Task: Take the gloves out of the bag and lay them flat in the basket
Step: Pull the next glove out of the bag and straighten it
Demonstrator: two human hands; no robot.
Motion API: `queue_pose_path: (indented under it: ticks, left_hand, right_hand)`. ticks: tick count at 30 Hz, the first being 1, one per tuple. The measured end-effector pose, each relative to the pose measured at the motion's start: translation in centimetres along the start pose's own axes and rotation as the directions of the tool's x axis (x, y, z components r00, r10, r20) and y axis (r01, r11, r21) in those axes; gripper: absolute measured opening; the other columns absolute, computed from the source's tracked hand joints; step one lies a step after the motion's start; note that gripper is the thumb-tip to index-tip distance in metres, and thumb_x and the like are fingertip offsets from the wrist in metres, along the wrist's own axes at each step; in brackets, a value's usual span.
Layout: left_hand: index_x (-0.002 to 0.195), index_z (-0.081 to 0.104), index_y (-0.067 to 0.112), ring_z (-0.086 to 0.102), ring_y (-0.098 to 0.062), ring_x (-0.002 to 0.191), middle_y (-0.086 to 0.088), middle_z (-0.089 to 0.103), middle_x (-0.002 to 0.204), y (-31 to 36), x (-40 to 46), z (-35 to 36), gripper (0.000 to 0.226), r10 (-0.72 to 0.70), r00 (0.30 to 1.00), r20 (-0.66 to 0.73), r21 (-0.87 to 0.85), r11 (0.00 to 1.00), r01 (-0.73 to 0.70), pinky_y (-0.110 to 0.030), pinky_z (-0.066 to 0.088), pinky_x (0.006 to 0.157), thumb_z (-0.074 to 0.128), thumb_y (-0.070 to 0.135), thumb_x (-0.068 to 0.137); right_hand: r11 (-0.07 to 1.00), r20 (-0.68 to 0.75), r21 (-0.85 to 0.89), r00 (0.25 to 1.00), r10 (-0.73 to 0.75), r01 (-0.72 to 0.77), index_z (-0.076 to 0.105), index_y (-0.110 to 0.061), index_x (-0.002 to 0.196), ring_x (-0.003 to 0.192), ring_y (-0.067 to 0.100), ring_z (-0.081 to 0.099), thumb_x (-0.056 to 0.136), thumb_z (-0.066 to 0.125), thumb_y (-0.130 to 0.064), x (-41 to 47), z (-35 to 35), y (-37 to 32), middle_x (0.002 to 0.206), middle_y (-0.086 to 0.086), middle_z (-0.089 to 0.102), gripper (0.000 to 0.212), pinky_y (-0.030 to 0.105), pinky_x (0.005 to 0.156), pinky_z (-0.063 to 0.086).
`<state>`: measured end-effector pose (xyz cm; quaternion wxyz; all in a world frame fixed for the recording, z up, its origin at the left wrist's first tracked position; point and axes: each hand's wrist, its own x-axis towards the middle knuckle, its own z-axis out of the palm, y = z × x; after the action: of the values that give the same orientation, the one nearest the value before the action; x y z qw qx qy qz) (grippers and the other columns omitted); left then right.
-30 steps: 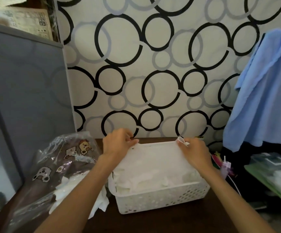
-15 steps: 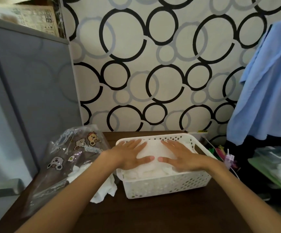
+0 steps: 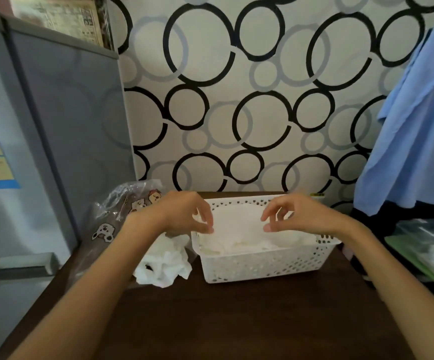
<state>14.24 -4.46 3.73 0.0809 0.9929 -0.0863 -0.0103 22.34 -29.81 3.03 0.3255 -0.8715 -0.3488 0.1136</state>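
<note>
**Both hands hover over the glove basket, holding nothing**

The wall (image 3: 236, 100), papered in black and grey rings, fills the far side of the view from 10 to 2 o'clock. A grey cabinet (image 3: 67, 126) stands at 9 o'clock, and a blue cloth (image 3: 415, 131) hangs at 3 o'clock. The dark wooden table (image 3: 236, 320) runs from the centre down to 6 o'clock.

On the table's far half sits the white perforated basket (image 3: 262, 266), just right of centre. White gloves (image 3: 241, 242) lie inside it, spread fairly flat across its floor. At the basket's 9 o'clock lies the clear bag (image 3: 122, 211), printed with cartoon animals. More white gloves spill from its mouth in a crumpled heap (image 3: 164, 266), just beside the basket's left wall. At 4 o'clock, a green tray (image 3: 418, 255) holds blurred items.

The left hand (image 3: 184, 214) hangs above the basket's left rim, fingers loosely curled downward, thumb and fingertips close together but gripping nothing visible. The right hand (image 3: 299, 214) mirrors it above the basket's right half, fingers relaxed and curled, likewise empty. Neither hand appears to touch the gloves beneath.
</note>
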Motion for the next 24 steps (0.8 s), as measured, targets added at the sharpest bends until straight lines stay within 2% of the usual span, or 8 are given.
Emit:
queue_pose_path:
  ticks: [4, 6, 8, 11, 13, 17, 20, 24]
  left_hand:
    - [0.1, 0.073, 0.032, 0.058, -0.001, 0.094, 0.017, 0.07, 0.106, 0.2, -0.1, 1.6, 0.017, 0.078, 0.996, 0.049, 0.082, 0.993, -0.082, -0.032, 0.036, 0.098, 0.065, 0.039, 0.087]
    - [0.103, 0.073, 0.029, 0.061, -0.002, 0.095, 0.016, 0.07, 0.108, -0.5, -0.8, 2.0, 0.019, 0.077, 0.997, 0.002, -0.004, 0.997, -0.077, -0.031, 0.04, 0.099, 0.063, 0.038, 0.089]
    - [0.101, 0.074, 0.028, 0.062, 0.001, 0.089, 0.015, 0.07, 0.105, -1.8, -2.5, 1.2, 0.017, 0.023, 0.993, -0.112, -0.213, 0.976, -0.047, -0.031, 0.05, 0.091, 0.064, 0.035, 0.089]
    - [0.093, 0.072, 0.028, 0.062, 0.003, 0.086, 0.016, 0.068, 0.097, -5.0, -6.1, -0.2, 0.012, -0.123, 0.955, -0.271, -0.394, 0.919, 0.007, -0.02, 0.052, 0.081, 0.073, 0.029, 0.081]
    - [0.097, 0.067, 0.029, 0.059, 0.003, 0.093, 0.017, 0.064, 0.102, -7.3, -8.1, -0.3, 0.027, -0.214, 0.963, -0.165, -0.385, 0.913, 0.137, -0.015, 0.048, 0.082, 0.08, 0.03, 0.073]
    - [0.112, 0.058, 0.029, 0.052, -0.009, 0.11, 0.016, 0.051, 0.11, -9.2, -8.6, 1.9, 0.048, -0.365, 0.903, 0.228, -0.179, 0.895, 0.408, -0.028, 0.044, 0.099, 0.082, 0.029, 0.071]
    - [0.094, 0.066, 0.031, 0.056, -0.01, 0.105, 0.015, 0.056, 0.1, -10.2, -7.9, 2.9, 0.013, -0.399, 0.904, 0.154, -0.162, 0.892, 0.421, -0.028, 0.045, 0.095, 0.069, 0.021, 0.085]
    - [0.09, 0.059, 0.02, 0.058, -0.017, 0.095, 0.003, 0.063, 0.103, -11.0, -7.6, 2.8, 0.013, -0.418, 0.909, 0.005, -0.258, 0.877, 0.404, -0.031, 0.046, 0.091, 0.048, 0.017, 0.097]
  right_hand:
    - [0.985, 0.242, -0.166, 0.967, 0.083, -0.043, 0.075, -0.026, 0.093, 0.09, 0.005, 0.063, 0.083, 0.071, -0.023, 1.3, 2.3, -0.6, 0.094, -0.012, 0.071, 0.012, 0.019, 0.084, 0.048]
    - [0.976, 0.283, -0.211, 0.951, 0.122, -0.063, 0.074, -0.025, 0.098, 0.091, 0.003, 0.062, 0.086, 0.068, -0.022, 1.7, 2.5, -0.7, 0.096, -0.017, 0.069, 0.014, 0.019, 0.085, 0.047]
    - [0.978, 0.252, -0.191, 0.958, 0.136, -0.088, 0.074, -0.026, 0.098, 0.082, 0.003, 0.064, 0.087, 0.067, -0.025, 1.3, 1.8, -1.0, 0.094, -0.017, 0.07, 0.013, 0.02, 0.079, 0.049]
    - [0.976, -0.004, -0.209, 0.998, 0.057, -0.056, 0.073, -0.032, 0.092, 0.074, -0.003, 0.06, 0.086, 0.066, -0.033, 0.6, 1.6, -3.0, 0.09, -0.017, 0.067, 0.009, 0.014, 0.067, 0.045]
    - [0.978, -0.139, -0.208, 0.99, -0.008, -0.022, 0.071, -0.037, 0.089, 0.077, -0.001, 0.058, 0.084, 0.066, -0.04, 0.1, 3.1, -5.7, 0.087, -0.019, 0.064, 0.007, 0.012, 0.064, 0.041]
    - [0.969, -0.021, -0.23, 0.995, -0.096, 0.089, 0.074, -0.035, 0.093, 0.072, -0.002, 0.057, 0.084, 0.067, -0.04, 0.0, 8.5, -11.1, 0.083, -0.021, 0.064, 0.013, 0.012, 0.064, 0.04]
    - [0.926, 0.023, -0.362, 0.994, -0.105, 0.106, 0.073, -0.031, 0.102, 0.083, 0.002, 0.061, 0.087, 0.064, -0.036, 1.4, 12.7, -12.8, 0.098, -0.012, 0.069, 0.018, 0.018, 0.075, 0.048]
    - [0.835, -0.054, -0.546, 0.992, -0.117, 0.068, 0.059, -0.028, 0.124, 0.11, 0.02, 0.056, 0.093, 0.057, -0.033, 3.0, 16.3, -13.3, 0.123, -0.001, 0.061, 0.031, 0.032, 0.092, 0.043]
